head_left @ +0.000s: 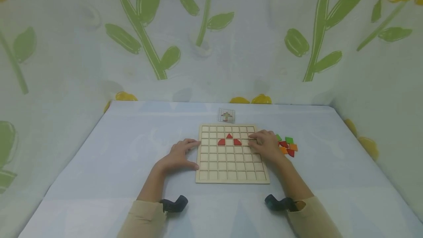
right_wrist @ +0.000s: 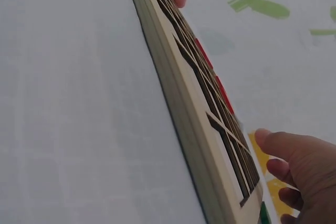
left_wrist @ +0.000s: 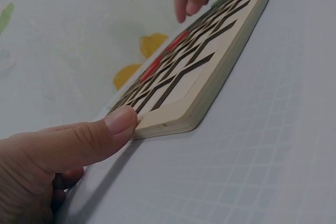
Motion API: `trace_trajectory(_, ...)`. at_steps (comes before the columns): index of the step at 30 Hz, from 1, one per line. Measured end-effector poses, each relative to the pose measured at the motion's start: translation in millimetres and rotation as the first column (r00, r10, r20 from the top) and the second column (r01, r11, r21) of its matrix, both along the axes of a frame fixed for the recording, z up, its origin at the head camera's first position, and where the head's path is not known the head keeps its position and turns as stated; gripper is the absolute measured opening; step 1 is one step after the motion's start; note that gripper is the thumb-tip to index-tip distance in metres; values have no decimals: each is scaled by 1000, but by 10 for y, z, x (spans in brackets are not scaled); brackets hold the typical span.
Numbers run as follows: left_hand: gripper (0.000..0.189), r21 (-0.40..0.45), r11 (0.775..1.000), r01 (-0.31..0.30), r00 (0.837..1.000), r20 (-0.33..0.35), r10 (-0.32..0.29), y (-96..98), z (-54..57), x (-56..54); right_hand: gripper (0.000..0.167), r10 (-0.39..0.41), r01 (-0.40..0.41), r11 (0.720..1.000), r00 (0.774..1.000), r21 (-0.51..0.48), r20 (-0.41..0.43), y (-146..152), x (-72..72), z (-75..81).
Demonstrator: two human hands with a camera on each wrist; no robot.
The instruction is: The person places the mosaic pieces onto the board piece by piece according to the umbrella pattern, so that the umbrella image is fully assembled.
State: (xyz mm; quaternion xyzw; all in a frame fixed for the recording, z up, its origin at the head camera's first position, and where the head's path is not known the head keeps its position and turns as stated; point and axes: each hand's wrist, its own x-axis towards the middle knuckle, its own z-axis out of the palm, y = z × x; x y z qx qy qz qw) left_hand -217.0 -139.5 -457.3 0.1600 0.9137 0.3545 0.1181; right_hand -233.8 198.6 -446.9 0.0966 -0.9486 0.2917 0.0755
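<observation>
A square wooden grid board (head_left: 231,175) lies flat on the table. In its upper middle cells sit a red triangle (head_left: 229,136) and, one row lower, two red round-edged pieces, one left (head_left: 221,142) and one right (head_left: 237,142). My left hand (head_left: 176,156) rests against the board's left edge, thumb and fingers spread apart; the left wrist view shows the thumb (left_wrist: 121,120) touching near a corner. Over the board's right side hovers my right hand (head_left: 268,148), thumb and forefinger apart, with no piece visible between them.
Right of the board, partly behind my right hand, lie several loose pieces: green squares (head_left: 289,140), orange squares (head_left: 293,147) and red pieces (head_left: 290,152). A small pattern card (head_left: 226,115) lies behind the board. Flower-printed walls (head_left: 231,65) enclose the table's back and sides.
</observation>
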Motion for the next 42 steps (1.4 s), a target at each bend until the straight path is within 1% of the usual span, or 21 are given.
trace_trajectory(4, 84, -4, 1000, 2, 1000, -2, -2, 10, 5, 7, 28, -29, 29, 999, 999, -12, 13, 54, 30, 6)
trace_trajectory(6, 84, -9, 1000, 1, 1000, -5, -1, 9, -1, 5, 29, -52, 52, 999, 998, 8, 25, 84, 46, 9)
trace_trajectory(10, 84, -21, 1000, -5, 1000, -9, 5, 4, -13, 4, 30, -77, 77, 996, 997, 41, 17, 174, 74, 8)
trace_trajectory(15, 84, -19, 1000, -7, 1000, -7, 7, 1, -8, 6, 30, -60, 61, 998, 998, 24, -32, 358, 109, -4)
trace_trajectory(19, 84, -14, 1000, -8, 1000, -5, 8, -3, -4, 2, 31, -43, 47, 998, 995, 46, -85, 511, 120, -12)
trace_trajectory(23, 84, -4, 1000, -4, 1000, -3, 4, -5, -23, -15, 31, -64, 72, 994, 994, 82, -94, 622, 148, -11)
trace_trajectory(26, 84, 2, 1000, 0, 1000, -2, 0, -5, -35, -25, 30, -96, 106, 990, 990, 95, -99, 682, 178, -18)
trace_trajectory(32, 85, 5, 1000, 5, 1000, -7, -5, -5, -25, -17, 30, -169, 180, 980, 978, 82, -122, 754, 241, -40)
trace_trajectory(42, 86, -3, 1000, 2, 1000, -2, -2, -5, -13, -12, 31, -182, 192, 975, 979, 114, -93, 749, 242, -33)
